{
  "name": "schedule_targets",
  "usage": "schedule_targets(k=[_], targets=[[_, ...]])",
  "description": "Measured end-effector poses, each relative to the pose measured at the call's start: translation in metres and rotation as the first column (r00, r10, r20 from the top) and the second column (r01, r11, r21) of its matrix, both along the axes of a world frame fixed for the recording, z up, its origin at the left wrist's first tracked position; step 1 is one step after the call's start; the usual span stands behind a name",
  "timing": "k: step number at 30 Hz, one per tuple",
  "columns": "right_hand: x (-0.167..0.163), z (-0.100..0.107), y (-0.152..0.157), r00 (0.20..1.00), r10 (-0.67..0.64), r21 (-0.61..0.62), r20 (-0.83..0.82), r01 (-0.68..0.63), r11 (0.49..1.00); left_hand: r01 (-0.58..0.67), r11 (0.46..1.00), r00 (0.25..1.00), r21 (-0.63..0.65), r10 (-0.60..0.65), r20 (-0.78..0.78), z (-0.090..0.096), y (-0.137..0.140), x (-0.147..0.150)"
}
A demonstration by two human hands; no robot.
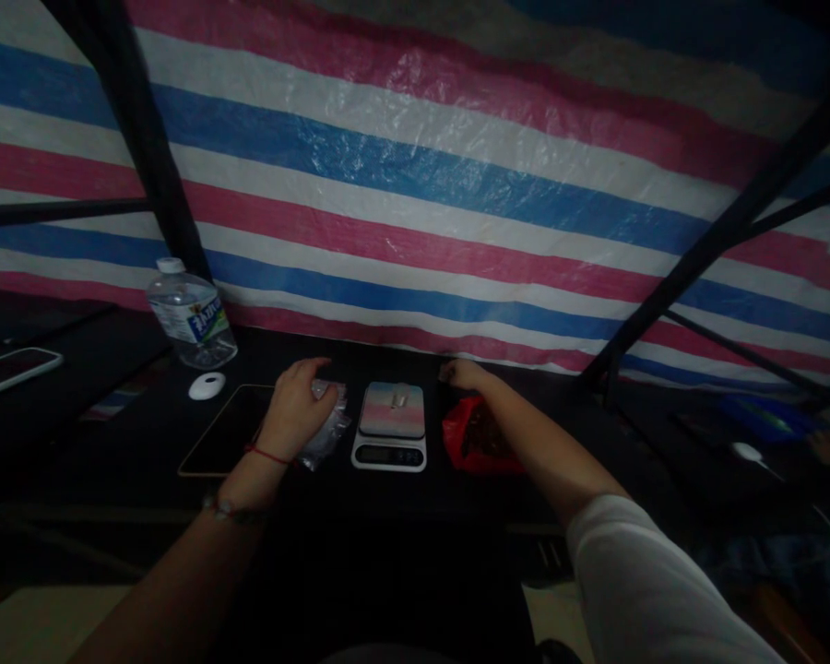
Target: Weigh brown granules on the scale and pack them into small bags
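Fingers of the left hand [297, 406] curl around clear bags [326, 433]; right hand [462, 373] fingers pinched above red bag [480, 438].

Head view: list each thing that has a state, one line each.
water bottle: upright, capped
kitchen scale: flat, small item on its platform
red bag: open
clear plastic bags: crumpled under left hand
right hand: fingers pinched, above the red bag
phone: flat, screen dark

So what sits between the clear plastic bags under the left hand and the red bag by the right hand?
In the head view, a small kitchen scale sits between the clear plastic bags under the left hand and the red bag by the right hand.
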State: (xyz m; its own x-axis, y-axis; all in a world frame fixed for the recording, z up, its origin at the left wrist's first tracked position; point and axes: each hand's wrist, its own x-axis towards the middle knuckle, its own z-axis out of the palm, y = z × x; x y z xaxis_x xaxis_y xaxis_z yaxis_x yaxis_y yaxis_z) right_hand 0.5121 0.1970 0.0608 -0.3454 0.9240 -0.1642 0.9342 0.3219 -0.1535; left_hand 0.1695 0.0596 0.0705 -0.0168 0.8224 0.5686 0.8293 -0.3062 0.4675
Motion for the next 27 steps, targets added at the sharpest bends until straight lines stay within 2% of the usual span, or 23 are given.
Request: schedule_targets(k=[3,5,6,8,10,12,14,16,20,23,25,27], targets=[[-0.003,0.023,-0.018,0.992,-0.026,0.076,-0.127,0.035,0.996,0.114,0.993,0.974,-0.038,-0.105,0.201,0.011,-0.017,0.020],[-0.012,0.038,-0.044,0.947,0.021,0.219,-0.321,0.053,0.974,0.254,0.960,0.887,-0.119,-0.183,0.423,0.014,-0.029,0.034],[-0.018,0.045,-0.062,0.889,0.107,0.314,-0.446,0.044,0.948,0.338,0.928,0.818,-0.154,-0.209,0.537,0.016,-0.034,0.041],[-0.034,0.055,-0.104,0.764,0.314,0.457,-0.564,-0.028,0.889,0.482,0.856,0.665,-0.185,-0.221,0.713,0.019,-0.043,0.053],[-0.051,0.059,-0.150,0.688,0.446,0.500,-0.572,-0.138,0.855,0.557,0.812,0.551,-0.174,-0.205,0.809,0.022,-0.052,0.063],[-0.064,0.058,-0.190,0.654,0.507,0.500,-0.561,-0.221,0.838,0.590,0.792,0.495,-0.158,-0.200,0.845,0.026,-0.061,0.069],[-0.072,0.053,-0.217,0.640,0.551,0.512,-0.537,-0.272,0.815,0.609,0.774,0.496,-0.171,-0.203,0.844,0.029,-0.068,0.072],[-0.074,0.049,-0.232,0.632,0.582,0.531,-0.512,-0.299,0.793,0.619,0.759,0.519,-0.202,-0.202,0.831,0.030,-0.073,0.072],[-0.069,0.048,-0.234,0.614,0.587,0.559,-0.528,-0.269,0.784,0.632,0.731,0.540,-0.257,-0.178,0.823,0.027,-0.077,0.067],[-0.066,0.049,-0.231,0.592,0.529,0.579,-0.608,-0.124,0.805,0.700,0.640,0.508,-0.317,-0.133,0.851,0.026,-0.078,0.062],[-0.066,0.049,-0.231,0.594,0.424,0.562,-0.684,0.058,0.825,0.738,0.576,0.491,-0.351,-0.102,0.865,0.027,-0.079,0.061],[-0.070,0.048,-0.236,0.607,0.293,0.497,-0.739,0.197,0.845,0.752,0.545,0.498,-0.369,-0.105,0.861,0.028,-0.079,0.062]])
